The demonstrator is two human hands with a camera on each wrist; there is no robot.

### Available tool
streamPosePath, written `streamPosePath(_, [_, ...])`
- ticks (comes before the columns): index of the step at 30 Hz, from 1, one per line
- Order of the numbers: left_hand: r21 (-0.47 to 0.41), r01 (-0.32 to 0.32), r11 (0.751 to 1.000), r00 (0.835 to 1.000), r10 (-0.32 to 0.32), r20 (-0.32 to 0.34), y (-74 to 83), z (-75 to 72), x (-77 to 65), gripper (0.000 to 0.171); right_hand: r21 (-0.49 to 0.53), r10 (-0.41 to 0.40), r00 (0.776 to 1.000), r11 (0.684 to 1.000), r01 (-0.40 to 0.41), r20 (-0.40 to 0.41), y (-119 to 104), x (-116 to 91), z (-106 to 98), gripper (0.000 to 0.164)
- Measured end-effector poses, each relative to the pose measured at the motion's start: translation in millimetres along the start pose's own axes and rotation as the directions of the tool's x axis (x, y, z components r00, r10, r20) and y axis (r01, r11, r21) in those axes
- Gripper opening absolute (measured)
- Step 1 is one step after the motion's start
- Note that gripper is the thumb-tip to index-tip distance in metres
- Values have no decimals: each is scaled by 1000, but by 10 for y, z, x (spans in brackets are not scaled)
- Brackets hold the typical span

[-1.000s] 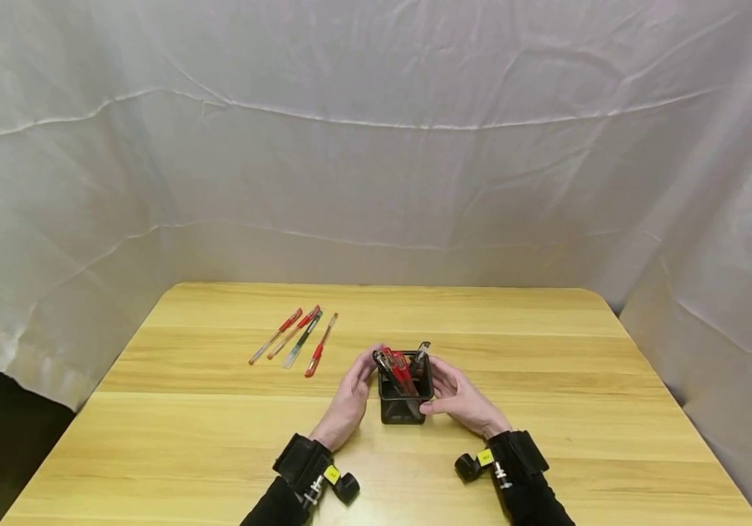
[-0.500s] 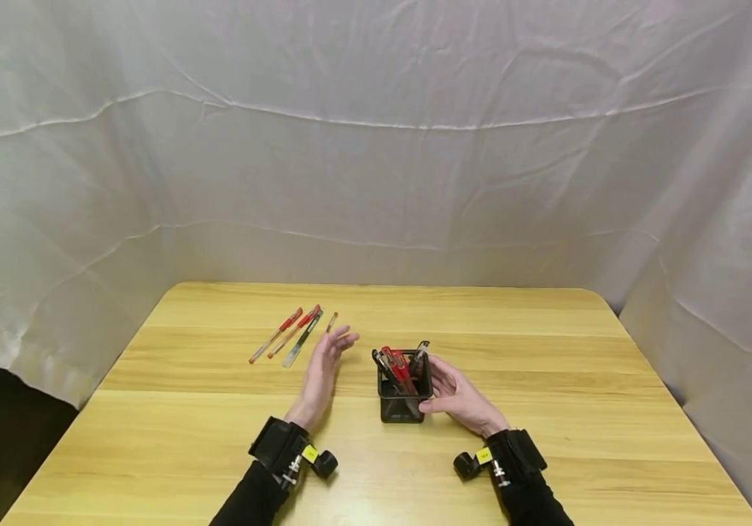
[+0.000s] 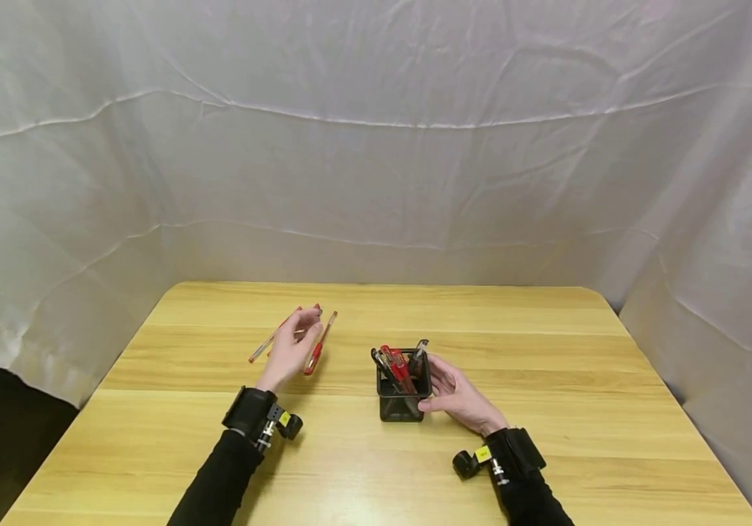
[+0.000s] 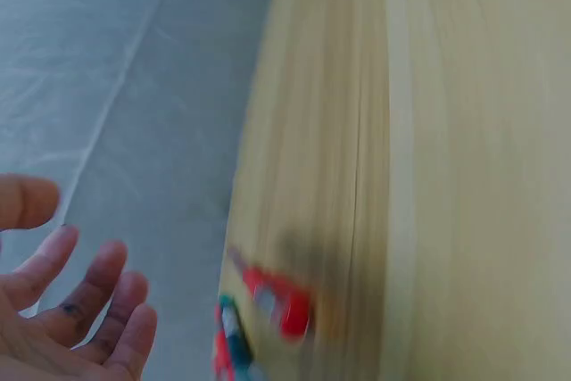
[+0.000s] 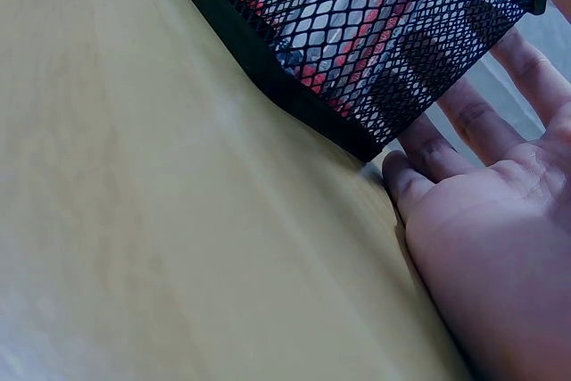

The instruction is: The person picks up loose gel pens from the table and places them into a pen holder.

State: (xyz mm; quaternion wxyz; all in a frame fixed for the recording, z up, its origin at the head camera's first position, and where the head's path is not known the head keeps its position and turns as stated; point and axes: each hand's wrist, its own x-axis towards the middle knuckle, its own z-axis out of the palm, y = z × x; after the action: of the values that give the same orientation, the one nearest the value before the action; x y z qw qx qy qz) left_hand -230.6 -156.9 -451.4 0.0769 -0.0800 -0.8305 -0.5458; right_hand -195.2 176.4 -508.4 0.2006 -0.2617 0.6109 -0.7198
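Note:
My left hand (image 3: pixel 292 352) hovers over the loose pens at the left of the table, fingers bent and apart. In the left wrist view that hand (image 4: pixel 76 310) has nothing between its fingers. Just right of it lies a red pen (image 3: pixel 313 358); another red-and-clear pen (image 3: pixel 263 348) shows on its left. A dark green pen (image 4: pixel 235 336) shows in the left wrist view, but the hand mostly hides it in the head view. My right hand (image 3: pixel 464 400) holds the side of a black mesh pen holder (image 3: pixel 402 409), thumb in front, fingers behind. Red and black pens (image 3: pixel 400 365) stand in it.
The holder stands on a light wooden table (image 3: pixel 547 365). Pale cloth (image 3: pixel 376 183) hangs behind the table and along its sides. Both wrists wear black straps with small cameras.
My left hand has left the pen holder's side and moved left to the loose pens. The right hand has stayed at the holder, which has hardly moved.

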Motion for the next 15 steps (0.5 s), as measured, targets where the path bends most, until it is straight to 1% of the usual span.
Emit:
streamPosePath(2, [80,-21,997,999,19,30,-5,-49,52,35,2,6,1000,1000,-6,-3,4,-1,-2,96])
streamPosePath(4, [149,-33,988,998,23,64,9,-89,103,35,8,8,1000,1000,-8,-5,9,-5,-6,97])
streamPosePath(6, [202,-28,979,996,10,91,28,-113,155,35,15,8,1000,1000,-8,-7,14,-10,-11,97])
streamPosePath(8, [265,-11,964,994,-18,109,39,-128,201,34,17,10,1000,1000,-10,-9,16,-13,-11,98])
streamPosePath(11, [375,13,927,990,-64,125,43,-122,257,33,13,14,1000,1000,-14,-7,17,-11,-4,98])
streamPosePath(12, [414,14,910,989,-74,131,40,-116,271,33,14,16,1000,1000,-16,-6,16,-8,0,98])
streamPosePath(15, [491,29,871,985,-108,133,46,-91,300,32,15,12,1000,1000,-12,-1,12,3,17,98])
